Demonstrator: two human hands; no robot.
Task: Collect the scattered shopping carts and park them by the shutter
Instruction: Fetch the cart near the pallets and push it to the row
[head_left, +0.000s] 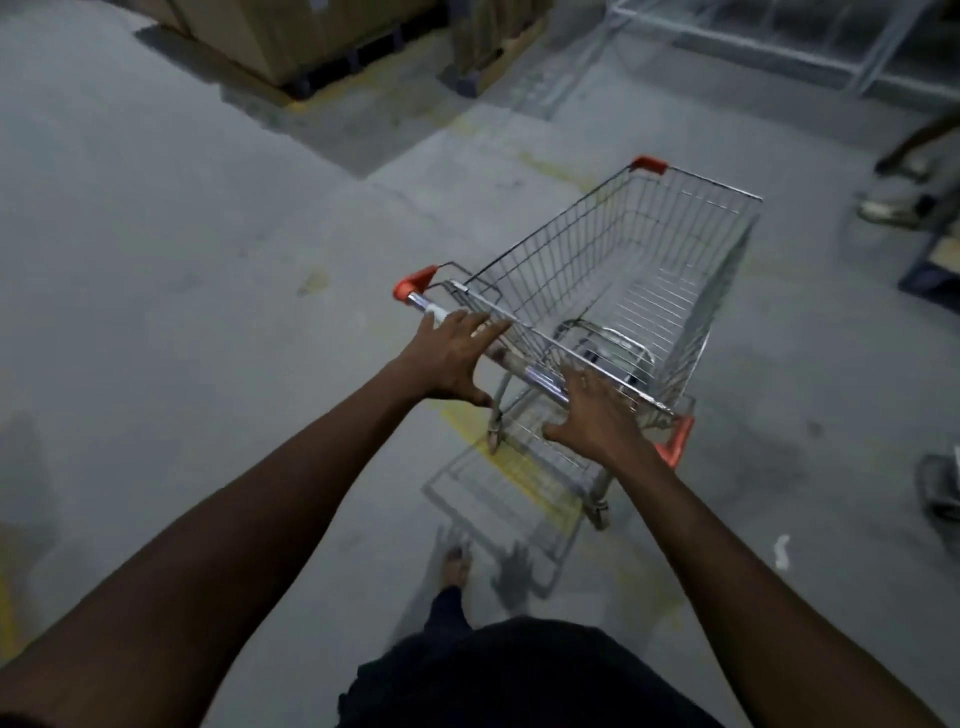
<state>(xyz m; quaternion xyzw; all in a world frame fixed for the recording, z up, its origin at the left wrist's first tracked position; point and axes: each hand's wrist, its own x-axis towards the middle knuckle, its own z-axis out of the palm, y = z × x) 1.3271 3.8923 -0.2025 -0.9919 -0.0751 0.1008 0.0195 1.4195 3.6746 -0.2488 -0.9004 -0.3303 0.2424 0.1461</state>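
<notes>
the empty wire shopping cart (649, 270) sits at my one o'clock, my left hand (457, 358) and right hand (592, 415) splayed open over its chrome handle bar (540, 383), not curled round it; i judge it light, stiff, free-rolling, best gripped on that slick bar.

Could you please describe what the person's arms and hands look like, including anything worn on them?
Both arms are bare as far as the frame shows: there is no sleeve on the left forearm or the right forearm. The left hand and right hand have no gloves, and no watch, bracelet or ring is visible. Lower down, the person wears dark clothing.
</notes>
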